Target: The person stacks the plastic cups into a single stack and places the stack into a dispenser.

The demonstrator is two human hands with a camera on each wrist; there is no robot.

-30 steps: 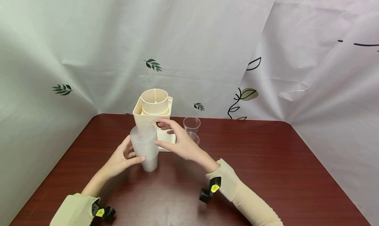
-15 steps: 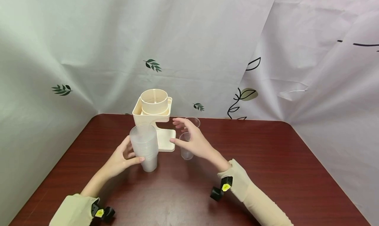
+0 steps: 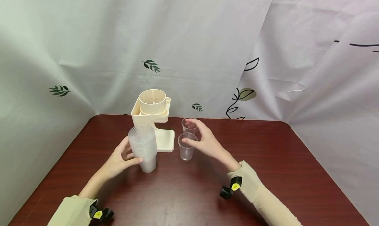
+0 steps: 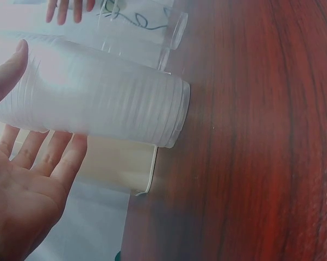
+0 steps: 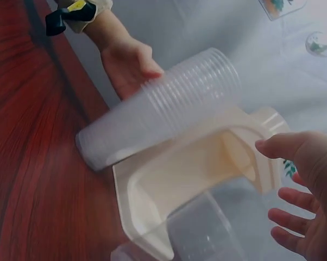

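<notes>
In the head view, my left hand (image 3: 116, 158) grips a tall stack of clear plastic cups (image 3: 143, 145) standing upright on the table, thumb on the near side. The left wrist view has the fingers (image 4: 68, 157) along one side of the stack and the thumb on the other. My right hand (image 3: 207, 143) hovers beside two single clear cups, its fingers spread and holding nothing. The front cup (image 3: 186, 152) is just left of the thumb; the rear cup (image 3: 185, 124) is partly behind the fingers. The right wrist view also has nothing in the right hand (image 5: 310, 190).
Behind the stack stands a cream cup dispenser (image 3: 153, 102) with a round open top and a flat base plate (image 3: 165, 140). The dark red wooden table (image 3: 251, 153) ends at a white curtain (image 3: 183, 48) with leaf prints.
My right hand has moved right, from beside the stack and over the dispenser's base to the two single cups, uncovering the base and the front cup. My left hand stays on the stack.
</notes>
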